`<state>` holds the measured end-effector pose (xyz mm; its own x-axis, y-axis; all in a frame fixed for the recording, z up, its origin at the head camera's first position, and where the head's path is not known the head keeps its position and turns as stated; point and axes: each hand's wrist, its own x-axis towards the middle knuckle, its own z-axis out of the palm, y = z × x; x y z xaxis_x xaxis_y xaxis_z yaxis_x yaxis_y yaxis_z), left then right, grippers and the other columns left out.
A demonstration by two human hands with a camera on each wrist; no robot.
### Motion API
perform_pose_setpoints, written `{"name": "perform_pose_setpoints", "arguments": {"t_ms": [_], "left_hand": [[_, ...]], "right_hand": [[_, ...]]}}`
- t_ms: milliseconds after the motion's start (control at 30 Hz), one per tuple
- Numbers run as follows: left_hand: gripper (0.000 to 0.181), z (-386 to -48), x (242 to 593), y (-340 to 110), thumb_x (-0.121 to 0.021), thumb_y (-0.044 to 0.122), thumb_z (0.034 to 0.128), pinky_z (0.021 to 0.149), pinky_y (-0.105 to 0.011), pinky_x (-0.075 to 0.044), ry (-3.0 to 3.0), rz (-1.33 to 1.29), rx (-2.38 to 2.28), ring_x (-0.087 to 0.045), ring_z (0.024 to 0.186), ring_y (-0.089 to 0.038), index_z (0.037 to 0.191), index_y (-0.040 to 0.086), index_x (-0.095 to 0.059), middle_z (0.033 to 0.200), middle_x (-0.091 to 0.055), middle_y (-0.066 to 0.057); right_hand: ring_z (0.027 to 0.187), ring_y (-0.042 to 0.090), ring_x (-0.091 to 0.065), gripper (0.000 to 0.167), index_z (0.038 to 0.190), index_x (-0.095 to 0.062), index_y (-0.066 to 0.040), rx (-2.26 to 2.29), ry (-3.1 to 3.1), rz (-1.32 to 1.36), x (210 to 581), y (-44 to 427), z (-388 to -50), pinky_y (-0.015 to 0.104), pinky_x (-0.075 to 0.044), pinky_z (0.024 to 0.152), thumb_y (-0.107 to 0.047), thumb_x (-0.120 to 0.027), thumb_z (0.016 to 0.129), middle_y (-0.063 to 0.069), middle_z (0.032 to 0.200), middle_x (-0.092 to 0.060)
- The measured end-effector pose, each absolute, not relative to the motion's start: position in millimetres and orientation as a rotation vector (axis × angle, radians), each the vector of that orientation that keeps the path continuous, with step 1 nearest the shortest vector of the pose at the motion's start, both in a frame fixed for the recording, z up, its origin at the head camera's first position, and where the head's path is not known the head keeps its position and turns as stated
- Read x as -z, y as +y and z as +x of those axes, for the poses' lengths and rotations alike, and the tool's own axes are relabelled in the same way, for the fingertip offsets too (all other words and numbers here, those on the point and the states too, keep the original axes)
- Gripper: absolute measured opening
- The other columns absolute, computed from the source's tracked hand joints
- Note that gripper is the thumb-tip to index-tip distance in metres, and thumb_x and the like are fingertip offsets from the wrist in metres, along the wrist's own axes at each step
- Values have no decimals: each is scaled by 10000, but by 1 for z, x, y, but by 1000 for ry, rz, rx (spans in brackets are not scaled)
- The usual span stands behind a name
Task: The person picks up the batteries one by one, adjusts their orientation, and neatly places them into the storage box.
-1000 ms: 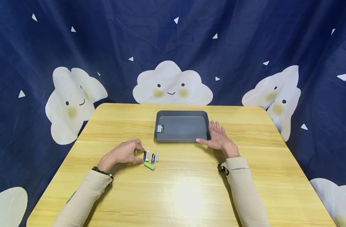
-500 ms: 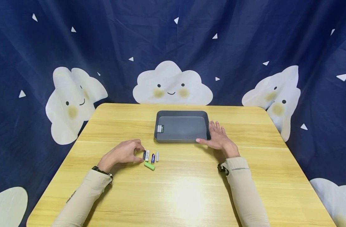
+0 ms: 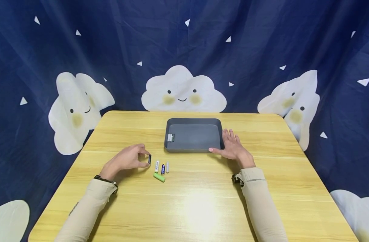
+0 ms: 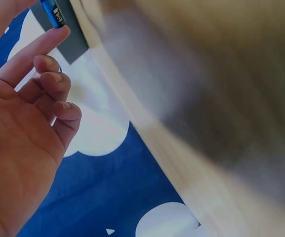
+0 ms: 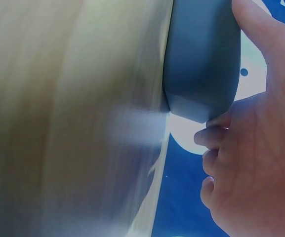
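evidently cylindrical, a slim dark battery (image 3: 149,160) is pinched end to end between thumb and forefinger of the left hand (image 3: 130,158), to the left of the loose cells. the right hand (image 3: 232,148) has its thumb parted from its straight fingers, bracing the near right corner of a matte grey rectangular tray (image 3: 193,136) with rounded corners and smooth walls. beside the pinched cell, on the glossy wood-grained tabletop (image 3: 136,208), lie a white lettered battery (image 3: 157,166), a blue battery (image 3: 163,169), a thin pale battery (image 3: 167,167) and, aslant, a green battery (image 3: 159,177). a small row of batteries (image 3: 171,137) lies inside the tray near its left wall. behind hangs creased navy fabric (image 3: 184,40) printed with smiling clouds. the left wrist view alone shows the pinched battery's blue, lettered casing (near-black in the head view) and the other three fingers loosely curled; the thumb's tip is out of that frame. the right wrist view adds the tray's outer wall, its corner partly hiding the fingers.
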<state>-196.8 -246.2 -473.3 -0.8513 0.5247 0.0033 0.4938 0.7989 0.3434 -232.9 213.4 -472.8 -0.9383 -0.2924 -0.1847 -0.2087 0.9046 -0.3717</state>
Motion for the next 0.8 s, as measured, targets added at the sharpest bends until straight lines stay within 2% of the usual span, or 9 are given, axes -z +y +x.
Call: {"name": "perform_pose_setpoints", "arguments": {"t_ms": [267, 500, 667, 800], "left_hand": [[452, -210, 460, -250, -877, 384, 789, 627, -255, -354, 2917, 776, -638, -429, 713, -117, 1141, 111, -798, 823, -536, -89], [472, -223, 451, -244, -859, 389, 812, 637, -271, -366, 2950, 745, -673, -437, 704, -135, 1194, 123, -781, 858, -577, -111], [464, -230, 449, -237, -852, 381, 821, 632, -274, -317, 2972, 746, -698, -406, 720, -142, 1198, 122, -775, 852, -529, -132], [459, -236, 445, -230, -853, 373, 823, 638, -286, -306, 2979, 756, -741, -404, 727, -153, 1191, 110, -770, 824, -477, -91]], "right_hand": [[1605, 448, 59, 1232, 1622, -14, 85, 492, 2844, -386, 472, 213, -233, 601, 46, 1281, -779, -524, 908, 266, 1718, 13], [1605, 448, 54, 1230, 1621, -17, 87, 487, 2850, -385, 473, 213, -233, 600, 43, 1282, -774, -533, 909, 267, 1718, 17], [1604, 453, 49, 1231, 1620, -18, 89, 482, 2853, -389, 474, 213, -234, 606, 22, 1283, -777, -528, 909, 271, 1716, 17], [1605, 449, 51, 1230, 1620, -11, 89, 472, 2855, -388, 474, 213, -234, 598, 7, 1288, -776, -522, 911, 271, 1716, 26]]}}
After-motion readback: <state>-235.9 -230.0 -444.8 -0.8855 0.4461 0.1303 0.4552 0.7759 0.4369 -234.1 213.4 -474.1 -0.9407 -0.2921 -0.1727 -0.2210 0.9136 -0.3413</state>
